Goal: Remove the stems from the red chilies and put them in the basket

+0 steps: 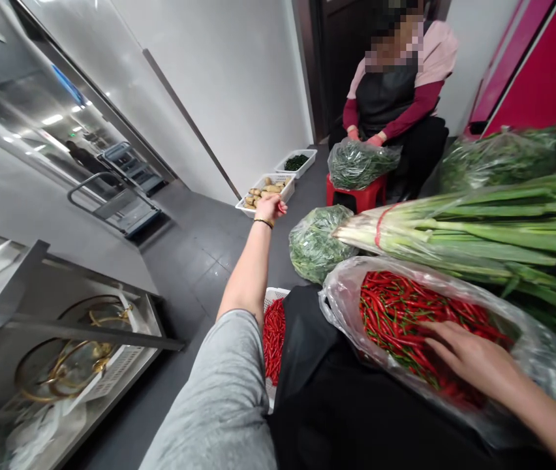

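Note:
My left hand (269,207) is stretched far forward with its fingers closed. A bit of red shows at the fingertips and looks like a red chili. Behind that hand, a white basket (288,190) holds potatoes. On the right, my right hand (459,352) rests on red chilies (405,313) with green stems, fingers extended and apart; its fingertips are partly hidden. A clear plastic bag (341,294) surrounds those chilies. Below my left arm, more red chilies (274,339) fill a white basket (278,292), partly covered by my sleeve and dark apron.
Bundled leeks (454,228) lie beyond the chili bag, beside bagged greens (320,245). A co-worker (390,98) sits ahead, hands on bagged greens over a red stool (356,194). A metal rack (87,333) stands left, and a cart (121,202) farther back.

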{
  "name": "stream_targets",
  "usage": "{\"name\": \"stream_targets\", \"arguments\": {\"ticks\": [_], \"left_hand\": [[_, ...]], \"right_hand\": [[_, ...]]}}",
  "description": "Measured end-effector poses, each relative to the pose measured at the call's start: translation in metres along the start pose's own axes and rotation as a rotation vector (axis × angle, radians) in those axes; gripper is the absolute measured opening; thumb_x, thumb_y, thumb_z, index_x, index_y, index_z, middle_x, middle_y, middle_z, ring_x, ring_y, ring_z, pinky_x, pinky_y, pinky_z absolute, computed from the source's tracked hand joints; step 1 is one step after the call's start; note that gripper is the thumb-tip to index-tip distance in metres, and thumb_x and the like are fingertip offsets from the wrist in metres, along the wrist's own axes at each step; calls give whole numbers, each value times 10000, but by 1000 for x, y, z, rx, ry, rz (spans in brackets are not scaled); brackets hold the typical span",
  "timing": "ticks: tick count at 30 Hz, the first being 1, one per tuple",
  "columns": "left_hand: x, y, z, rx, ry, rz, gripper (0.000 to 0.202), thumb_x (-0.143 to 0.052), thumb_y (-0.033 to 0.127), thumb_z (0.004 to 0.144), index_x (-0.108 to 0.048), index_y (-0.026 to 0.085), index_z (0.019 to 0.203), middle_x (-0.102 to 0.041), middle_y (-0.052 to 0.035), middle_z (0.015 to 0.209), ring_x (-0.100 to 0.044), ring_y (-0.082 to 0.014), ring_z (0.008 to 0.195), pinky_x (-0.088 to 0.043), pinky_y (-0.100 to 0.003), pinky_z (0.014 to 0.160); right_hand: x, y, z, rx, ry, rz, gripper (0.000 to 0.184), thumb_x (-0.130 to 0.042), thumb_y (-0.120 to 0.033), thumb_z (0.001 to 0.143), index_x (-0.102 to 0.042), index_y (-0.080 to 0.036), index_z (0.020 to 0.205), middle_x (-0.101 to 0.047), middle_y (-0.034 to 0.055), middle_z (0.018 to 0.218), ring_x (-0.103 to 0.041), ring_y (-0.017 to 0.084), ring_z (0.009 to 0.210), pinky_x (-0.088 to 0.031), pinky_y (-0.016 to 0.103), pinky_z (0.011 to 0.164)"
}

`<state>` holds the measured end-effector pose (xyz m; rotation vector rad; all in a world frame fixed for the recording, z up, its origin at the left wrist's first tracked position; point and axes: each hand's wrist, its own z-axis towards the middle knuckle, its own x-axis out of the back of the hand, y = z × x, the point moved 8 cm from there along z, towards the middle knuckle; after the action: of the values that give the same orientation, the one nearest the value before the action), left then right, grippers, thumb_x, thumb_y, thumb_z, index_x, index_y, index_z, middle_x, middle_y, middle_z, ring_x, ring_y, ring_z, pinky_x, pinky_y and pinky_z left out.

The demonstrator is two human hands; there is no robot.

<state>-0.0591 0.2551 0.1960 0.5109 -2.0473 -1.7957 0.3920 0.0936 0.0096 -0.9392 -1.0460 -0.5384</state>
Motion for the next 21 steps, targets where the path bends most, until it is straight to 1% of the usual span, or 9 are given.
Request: {"name": "stream_targets", "arguments": {"ticks": [4,6,7,10,13,14,16,19,21], "left_hand": [[-79,-69,-102,103,-455,-98,251,-554,341,808,-587,139,955,-522,14,579,-497,-94,470,-383,-198,444],[-113,-113,-162,185,-600,-12,302,-516,412,834,-598,140,938,-433,49,545,-352,-49,387,-299,-177,396],[-126,-131,-188,175,-662,64,332,-489,435,853,-602,140,956,-436,46,553,-358,-51,401,-317,-181,414],[-152,-161,-247,-33,-862,457,292,-502,384,860,-626,142,968,-586,-22,694,-551,-109,615,-456,-233,615],[-148,-187,-271,-227,-1099,1099,199,-552,297,815,-659,149,895,-665,-100,820,-632,-216,825,-476,-329,784],[-139,-191,-268,-263,-1119,1286,188,-550,284,810,-664,147,870,-670,-122,822,-640,-243,839,-476,-353,789],[-119,-184,-253,-315,-1040,1456,191,-530,275,816,-671,153,859,-671,-143,810,-648,-262,833,-479,-364,775],[-98,-139,-230,-412,-763,1342,189,-518,281,831,-680,188,865,-663,-124,789,-644,-238,797,-476,-332,757],[-93,-101,-230,-498,-627,1209,218,-494,292,853,-685,203,910,-663,-119,828,-637,-236,805,-472,-335,768]], "right_hand": [[-4,13,15,-49,-30,-36,421,-365,-438,884,-674,-226,1077,-691,110,1058,-675,294,934,-555,436,775],[-2,14,29,-92,-46,-33,390,-377,-399,882,-672,-230,1073,-685,100,1077,-678,268,903,-543,422,803],[-1,14,37,-102,-67,-30,373,-389,-376,878,-672,-228,1072,-682,97,1097,-675,259,904,-535,412,819],[13,20,54,-157,-79,-29,356,-428,-302,855,-660,-195,1103,-683,107,1122,-654,265,972,-509,397,850],[40,32,54,-226,8,-4,301,-453,-296,855,-682,-204,1027,-711,86,1054,-653,246,956,-492,349,842],[48,33,52,-235,33,12,278,-457,-302,860,-691,-214,983,-719,75,1030,-656,234,935,-487,331,830],[54,27,48,-240,34,42,263,-457,-322,875,-697,-222,914,-728,62,991,-658,217,897,-477,306,802],[32,12,52,-293,-161,4,368,-430,-440,909,-693,-185,868,-727,107,933,-646,219,823,-455,312,722],[9,5,59,-352,-307,-49,502,-401,-539,908,-678,-137,788,-710,168,848,-622,218,726,-426,313,635]]}}
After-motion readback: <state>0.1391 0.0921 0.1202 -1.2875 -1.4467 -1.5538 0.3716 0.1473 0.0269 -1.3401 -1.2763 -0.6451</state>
